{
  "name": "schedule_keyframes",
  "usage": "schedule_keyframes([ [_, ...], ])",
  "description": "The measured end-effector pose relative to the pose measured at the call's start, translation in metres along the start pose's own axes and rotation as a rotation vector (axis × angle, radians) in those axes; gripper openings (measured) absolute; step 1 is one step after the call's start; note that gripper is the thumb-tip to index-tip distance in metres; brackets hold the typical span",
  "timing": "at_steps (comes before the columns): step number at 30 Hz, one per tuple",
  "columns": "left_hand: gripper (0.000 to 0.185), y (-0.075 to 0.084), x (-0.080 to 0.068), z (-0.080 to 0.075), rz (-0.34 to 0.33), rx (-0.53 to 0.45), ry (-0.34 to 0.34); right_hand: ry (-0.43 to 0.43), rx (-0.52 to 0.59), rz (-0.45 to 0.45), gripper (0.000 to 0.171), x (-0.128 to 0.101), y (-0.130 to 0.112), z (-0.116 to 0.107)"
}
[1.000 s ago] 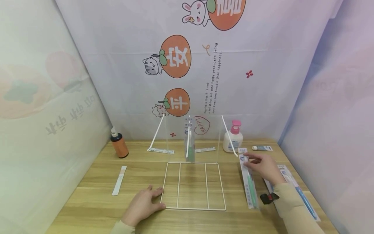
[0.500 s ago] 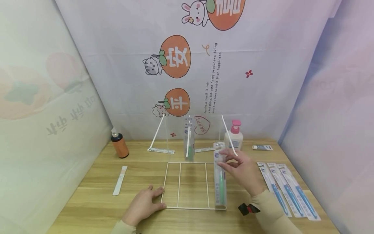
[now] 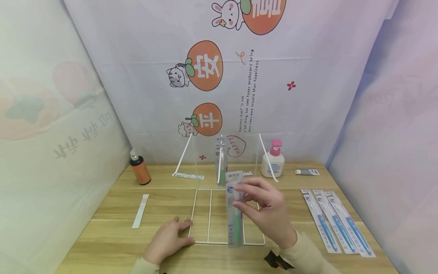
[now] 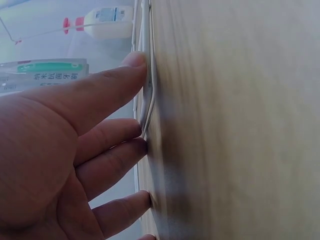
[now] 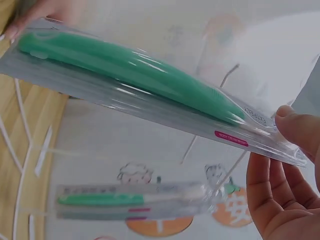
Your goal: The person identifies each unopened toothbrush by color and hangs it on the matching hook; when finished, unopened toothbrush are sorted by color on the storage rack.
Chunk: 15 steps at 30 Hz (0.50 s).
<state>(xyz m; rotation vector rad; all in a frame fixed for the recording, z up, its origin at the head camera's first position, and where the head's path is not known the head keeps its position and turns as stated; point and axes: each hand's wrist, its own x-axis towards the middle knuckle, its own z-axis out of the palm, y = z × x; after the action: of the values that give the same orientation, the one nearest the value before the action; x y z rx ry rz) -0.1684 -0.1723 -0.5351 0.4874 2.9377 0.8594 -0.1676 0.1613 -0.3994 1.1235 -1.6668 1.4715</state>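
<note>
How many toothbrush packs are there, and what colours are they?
Green toothbrush packs: 2, one held in the right hand over the wire rack, pack at, and one standing upright at the rack's back
Blue toothbrush packs: 3, on the table at right
Total: 5

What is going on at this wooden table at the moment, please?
A person's right hand pinches a green toothbrush in clear packaging above a white wire rack on the wooden table. The left hand presses flat on the rack's front left corner. Another packaged green toothbrush already stands upright at the rack's back.
</note>
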Motion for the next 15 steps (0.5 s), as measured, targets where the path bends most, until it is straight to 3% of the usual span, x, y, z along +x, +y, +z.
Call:
schedule_keyframes([
  [7,0.066,0.0,0.0,-0.001,0.003,0.006,-0.006,-0.029,-0.021,-0.081,0.031,0.009,-0.01,0.02],
  [15,0.066,0.002,0.0,-0.002,0.002,-0.001,-0.009,-0.053,-0.083,-0.096,0.049,0.012,-0.004,0.028],
])
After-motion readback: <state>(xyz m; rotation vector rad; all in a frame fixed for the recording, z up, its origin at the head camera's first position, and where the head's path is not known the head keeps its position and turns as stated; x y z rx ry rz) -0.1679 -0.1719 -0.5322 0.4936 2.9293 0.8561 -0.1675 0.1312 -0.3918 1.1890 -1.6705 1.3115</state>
